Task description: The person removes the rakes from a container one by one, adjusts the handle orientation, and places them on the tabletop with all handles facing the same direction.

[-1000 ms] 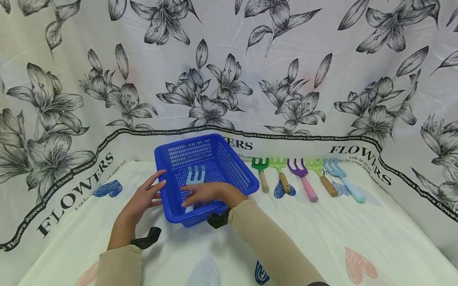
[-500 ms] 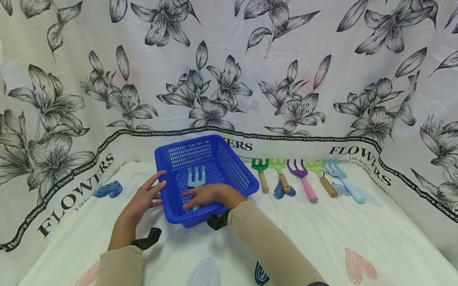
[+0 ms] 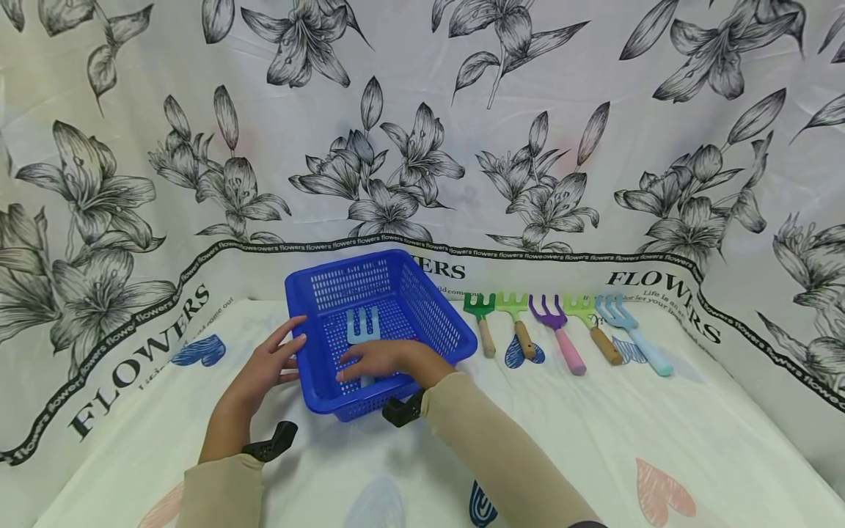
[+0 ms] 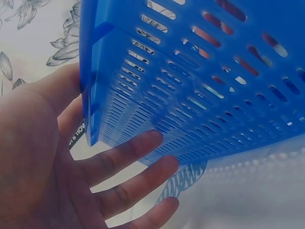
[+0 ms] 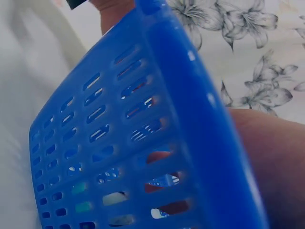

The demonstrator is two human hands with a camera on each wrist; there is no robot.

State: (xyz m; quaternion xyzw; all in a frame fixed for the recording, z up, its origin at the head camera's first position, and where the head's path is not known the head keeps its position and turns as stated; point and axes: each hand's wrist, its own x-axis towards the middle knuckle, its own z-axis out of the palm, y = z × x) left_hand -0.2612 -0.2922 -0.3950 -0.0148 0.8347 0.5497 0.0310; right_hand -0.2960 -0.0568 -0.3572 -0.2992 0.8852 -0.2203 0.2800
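A blue perforated plastic basket (image 3: pixel 389 312) stands near the back of the table. At its left rim is my left hand (image 3: pixel 260 359); the left wrist view shows some digits over the rim and three fingers (image 4: pixel 138 179) along the outside of the wall. Inside the basket lies a light-blue toy garden fork (image 3: pixel 363 326), tines pointing away. My right hand (image 3: pixel 383 359) reaches down over the fork's handle, its fingertips to the left of it. Whether it grips the handle I cannot tell. The basket wall hides much of this hand in the right wrist view.
Right of the basket several small garden forks lie in a row: dark green (image 3: pixel 482 308), light green (image 3: pixel 515 308), purple with a pink handle (image 3: pixel 560 330), another light green (image 3: pixel 594 330) and light blue (image 3: pixel 637 334). A flower-printed cloth (image 3: pixel 422 161) hangs behind.
The light-blue fork has straightened and its handle has shifted slightly right under my right hand. My right fingertips have moved a little. The left hand and basket stay almost still.
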